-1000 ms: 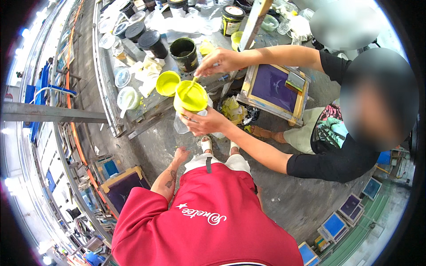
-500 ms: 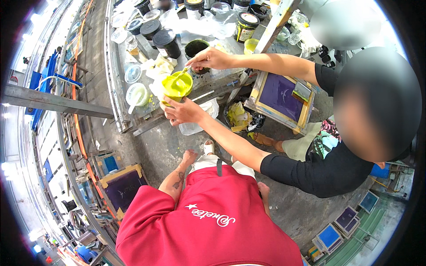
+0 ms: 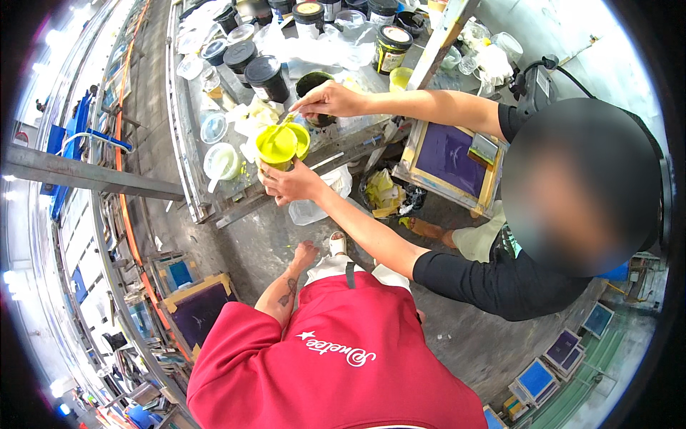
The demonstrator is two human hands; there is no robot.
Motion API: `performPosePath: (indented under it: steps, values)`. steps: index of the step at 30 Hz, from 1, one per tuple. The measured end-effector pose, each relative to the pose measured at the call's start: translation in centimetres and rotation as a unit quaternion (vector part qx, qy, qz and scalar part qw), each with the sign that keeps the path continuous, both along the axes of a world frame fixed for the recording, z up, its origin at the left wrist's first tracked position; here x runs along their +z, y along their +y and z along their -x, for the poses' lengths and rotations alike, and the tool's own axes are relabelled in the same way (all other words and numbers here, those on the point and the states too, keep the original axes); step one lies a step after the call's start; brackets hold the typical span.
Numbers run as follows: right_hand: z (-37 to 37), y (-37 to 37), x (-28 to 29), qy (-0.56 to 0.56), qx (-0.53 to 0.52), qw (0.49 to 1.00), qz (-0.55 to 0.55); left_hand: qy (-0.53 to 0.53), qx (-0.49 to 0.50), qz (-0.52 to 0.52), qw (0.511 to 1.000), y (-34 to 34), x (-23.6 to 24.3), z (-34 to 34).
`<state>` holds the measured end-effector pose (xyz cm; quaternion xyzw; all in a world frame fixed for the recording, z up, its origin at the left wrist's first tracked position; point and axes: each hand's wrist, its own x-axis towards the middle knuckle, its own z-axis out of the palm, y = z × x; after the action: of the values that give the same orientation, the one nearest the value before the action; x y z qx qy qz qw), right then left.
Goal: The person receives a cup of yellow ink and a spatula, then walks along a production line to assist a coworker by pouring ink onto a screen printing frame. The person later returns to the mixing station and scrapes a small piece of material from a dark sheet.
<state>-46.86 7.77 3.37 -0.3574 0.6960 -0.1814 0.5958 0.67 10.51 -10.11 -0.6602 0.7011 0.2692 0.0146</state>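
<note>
My left hand (image 3: 306, 252) hangs low in front of me, above the floor beside my white shoe (image 3: 337, 243). It touches nothing I can see, and its fingers are too foreshortened to read. Only a sliver of my right hand (image 3: 421, 317) shows past the red shirt; its fingers are hidden. Ahead of me, a co-worker's hand (image 3: 291, 184) grips a cup of yellow-green paint (image 3: 277, 146) at the table's edge. The co-worker's other hand (image 3: 332, 100) pinches a paint-coated stirring stick (image 3: 288, 119) over that cup.
The table (image 3: 350, 132) carries black lidded tubs (image 3: 266, 79), an open dark tub (image 3: 314, 86) and a white tub (image 3: 222, 161). Under its edge stands a rubbish bag (image 3: 386, 189). A framed screen (image 3: 450, 159) lies to the right; a metal beam (image 3: 93, 177) crosses the left.
The co-worker's stirring hand has shifted slightly left, lifting the stick higher over the cup. The co-worker's head has leaned in. My right hand has slipped further behind my shirt.
</note>
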Motion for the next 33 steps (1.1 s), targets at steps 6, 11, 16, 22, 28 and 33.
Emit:
performPosePath:
  steps: [6,11,16,22,28,33]
  values:
    - [-2.3,-1.2,0.5,0.002,0.017,1.0,0.023,0.165,0.329,-0.075,0.927,1.2,-0.9,0.2]
    - [-5.4,-3.7,2.1,-0.007,0.066,0.996,0.063,0.059,0.094,-0.021,0.994,2.3,-2.5,-1.2]
    - [-12.5,-9.5,6.4,-0.016,0.211,0.956,0.204,0.006,0.012,-0.021,1.0,1.4,-3.4,-0.8]
    - [-26.8,-17.8,13.6,-0.032,0.437,0.761,0.478,0.148,0.24,-0.098,0.954,-0.1,0.1,1.5]
    - [-38.2,-21.5,14.9,0.326,0.535,0.326,0.708,0.116,0.161,-0.032,0.98,-0.6,2.5,1.0]
    - [-41.2,-21.7,14.9,0.35,0.53,0.217,0.742,0.165,0.191,-0.063,0.966,0.1,0.1,0.1]
